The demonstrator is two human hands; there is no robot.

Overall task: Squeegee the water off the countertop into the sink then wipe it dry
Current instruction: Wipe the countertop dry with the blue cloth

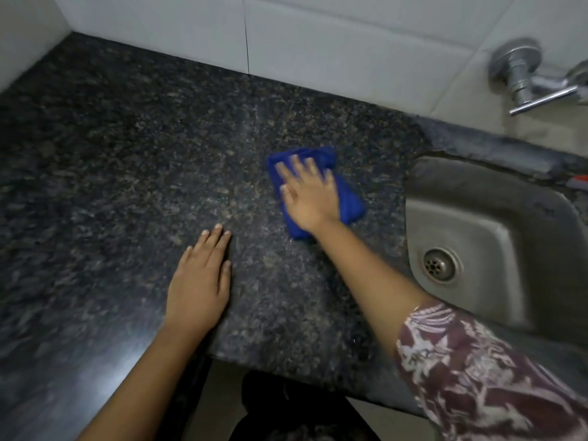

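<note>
While no writing could be read, one blue cloth [318, 189] was pressed flat-palmed to the countertop [127, 160] by the right hand [307, 194], beside one sink [496, 237]; the left hand [200, 281] lay flat, empty.

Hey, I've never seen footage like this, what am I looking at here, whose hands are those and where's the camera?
There is no machine here. One wide-angle camera is worn on a person's head and looks down at their two bare hands, so you see what they see. They stand at a dark speckled granite countertop with white wall tiles behind it. The right hand presses flat on a folded blue cloth, fingers spread, and looks blurred, which suggests a wiping motion. The left hand rests flat on the counter, holding nothing. To the right is a steel sink with its drain, and a metal tap on the wall above. No squeegee is visible.
</note>
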